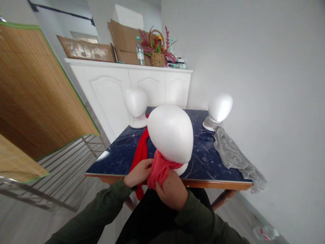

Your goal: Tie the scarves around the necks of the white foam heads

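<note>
A white foam mannequin head (170, 132) stands near the front edge of the table, with a coral-red scarf (160, 167) wrapped and bunched around its neck. My left hand (139, 173) pinches the left side of the scarf, fingers closed at its folds. On the right, my right hand (173, 190) is closed on the lower part of the bunched cloth, thumb in front. A brighter red cloth (141, 149) lies along the table to the left and hangs over the front edge. The fingertips of both hands are partly hidden by fabric.
Another white foam head (136, 103) stands at the back left. A third foam head (220, 106) at the back right wears a sheer grey scarf (232, 150) trailing over the dark blue marbled table (200, 149). A metal rack (73, 169) stands left; a white cabinet (109, 88) is behind.
</note>
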`<state>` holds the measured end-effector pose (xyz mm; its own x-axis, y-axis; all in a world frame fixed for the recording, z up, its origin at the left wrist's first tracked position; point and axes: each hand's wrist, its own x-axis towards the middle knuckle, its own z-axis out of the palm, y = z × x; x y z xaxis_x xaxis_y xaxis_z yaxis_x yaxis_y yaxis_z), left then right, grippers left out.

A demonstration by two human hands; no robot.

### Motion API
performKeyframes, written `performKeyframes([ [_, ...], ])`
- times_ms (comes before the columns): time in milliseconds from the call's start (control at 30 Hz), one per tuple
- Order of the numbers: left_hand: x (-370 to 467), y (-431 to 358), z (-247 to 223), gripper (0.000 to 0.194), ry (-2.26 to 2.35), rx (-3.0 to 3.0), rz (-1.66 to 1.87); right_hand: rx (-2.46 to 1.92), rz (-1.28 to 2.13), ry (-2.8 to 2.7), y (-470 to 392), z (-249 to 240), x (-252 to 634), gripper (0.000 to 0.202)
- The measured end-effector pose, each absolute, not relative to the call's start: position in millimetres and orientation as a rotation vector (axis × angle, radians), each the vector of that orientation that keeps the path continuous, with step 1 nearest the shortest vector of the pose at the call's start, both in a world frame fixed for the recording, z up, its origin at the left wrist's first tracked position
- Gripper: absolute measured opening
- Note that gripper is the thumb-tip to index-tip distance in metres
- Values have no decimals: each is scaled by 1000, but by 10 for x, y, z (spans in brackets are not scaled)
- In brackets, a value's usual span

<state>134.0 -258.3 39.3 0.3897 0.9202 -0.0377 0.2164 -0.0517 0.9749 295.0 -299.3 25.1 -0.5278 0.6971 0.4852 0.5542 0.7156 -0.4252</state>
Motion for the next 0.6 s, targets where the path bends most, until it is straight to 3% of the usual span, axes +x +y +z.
performKeyframes([
  [167,1436,-2650,447,39,1132,1567,842,-850,344,-2307,-3048,224,2868,30],
  [300,1487,-2663,439,36,1122,1385,827,-885,1010,-1938,-3079,128,3013,26],
  [400,1404,-2626,361,34,931,937,880,-1143,1545,-1155,-2993,-23,3171,49],
  [467,1309,-2591,324,37,845,730,868,-1159,1704,-823,-2914,-82,3226,51],
  [600,1194,-2546,361,38,764,526,926,-1006,1847,-664,-2798,-39,3139,45],
])
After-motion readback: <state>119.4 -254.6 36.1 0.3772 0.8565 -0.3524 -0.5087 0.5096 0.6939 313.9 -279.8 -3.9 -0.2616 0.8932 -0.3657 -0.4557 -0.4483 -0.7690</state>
